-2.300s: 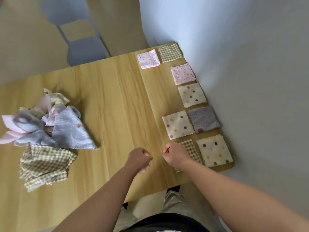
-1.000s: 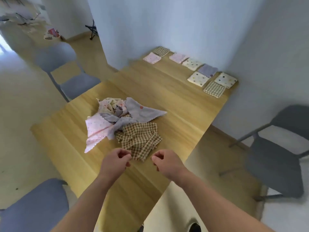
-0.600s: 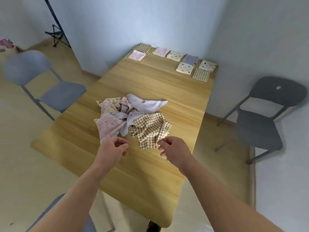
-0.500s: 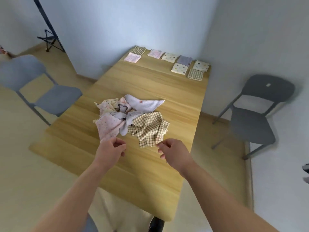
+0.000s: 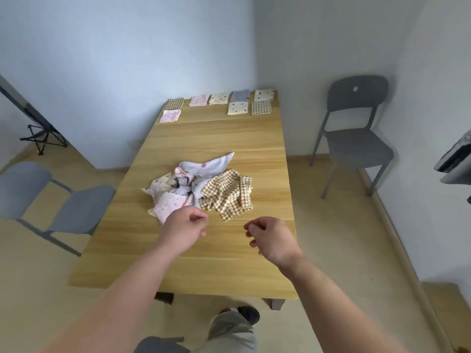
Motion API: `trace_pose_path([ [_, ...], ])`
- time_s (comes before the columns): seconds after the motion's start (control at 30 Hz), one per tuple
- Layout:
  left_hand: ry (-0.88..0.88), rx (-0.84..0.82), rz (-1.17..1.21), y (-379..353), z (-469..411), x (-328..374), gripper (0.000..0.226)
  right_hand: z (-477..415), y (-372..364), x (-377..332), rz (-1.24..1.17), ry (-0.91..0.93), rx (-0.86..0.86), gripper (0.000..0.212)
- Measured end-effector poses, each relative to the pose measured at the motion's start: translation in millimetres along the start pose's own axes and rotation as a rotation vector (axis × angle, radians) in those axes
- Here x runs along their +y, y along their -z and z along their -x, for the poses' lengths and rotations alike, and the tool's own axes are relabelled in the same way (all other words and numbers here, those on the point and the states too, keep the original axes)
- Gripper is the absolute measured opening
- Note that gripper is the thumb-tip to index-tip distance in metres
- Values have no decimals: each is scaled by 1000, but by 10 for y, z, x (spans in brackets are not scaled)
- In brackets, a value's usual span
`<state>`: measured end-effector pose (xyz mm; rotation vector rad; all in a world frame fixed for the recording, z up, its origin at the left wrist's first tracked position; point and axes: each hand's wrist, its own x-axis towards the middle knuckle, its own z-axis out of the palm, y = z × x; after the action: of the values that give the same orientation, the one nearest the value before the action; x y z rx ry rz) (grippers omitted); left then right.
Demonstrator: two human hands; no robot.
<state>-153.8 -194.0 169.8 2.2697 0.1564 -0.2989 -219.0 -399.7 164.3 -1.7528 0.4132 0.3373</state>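
- The left hand (image 5: 184,229) is held over the near part of the table (image 5: 216,263), its fingers curled in toward the palm and the thumb laid against the forefinger; nothing is seen gripped in it.
- The near corner of the pink dotted cloth (image 5: 169,206) is covered by the back of that hand, and it cannot be told whether the cloth is touched.
- The right hand (image 5: 271,239) is held beside it, well apart from the left, with fingers loosely bent and a gap left between thumb and fingertips; nothing is held.
- The pile of cloths (image 5: 190,183) is found crumpled at the middle of the table, just beyond both hands.
- On the right of the pile a brown checked cloth (image 5: 229,196) is spread in loose folds; it is nearest the right hand but not touched by it.
- Across the far side of the pile a grey-lilac cloth (image 5: 207,165) is draped, one corner pointing to the far right.
- At the far end of the table, against the wall, 8 folded squares (image 5: 237,108) are laid flat in 2 rows, well apart from the pile.
- A dark grey chair (image 5: 356,138) is stood to the right of the table and a blue-grey chair (image 5: 51,200) to its left.
- A folded black stand (image 5: 42,138) is seen on the floor at the far left.
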Motion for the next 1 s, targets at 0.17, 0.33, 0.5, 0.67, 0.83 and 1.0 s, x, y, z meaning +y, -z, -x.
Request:
trace_pose_path([
  [0.17, -27, -39, -101, -24, -472, -226, 12, -209, -151, 239, -57, -19, 128, 24],
  [0.33, -25, -7, -300, -100, -1231, -578, 11, -797, -523, 446, -95, 0, 225, 22],
  [0.5, -80, 34, -455, -369, -1810, -1014, 33, -1471, -1039, 756, -117, 91, 274, 21],
  [0.67, -227, 71, -677, -608, -1947, -1505, 50, -1773, -1520, 1026, -45, 227, 341, 18],
  [0.83, -369, 72, -669, -580, -1983, -1830, 54, -1612, -1896, 1267, -10, 300, 487, 16],
  [1.0, -420, -34, -486, -317, -1882, -1821, 44, -1017, -2268, 1354, 14, 228, 598, 15],
])
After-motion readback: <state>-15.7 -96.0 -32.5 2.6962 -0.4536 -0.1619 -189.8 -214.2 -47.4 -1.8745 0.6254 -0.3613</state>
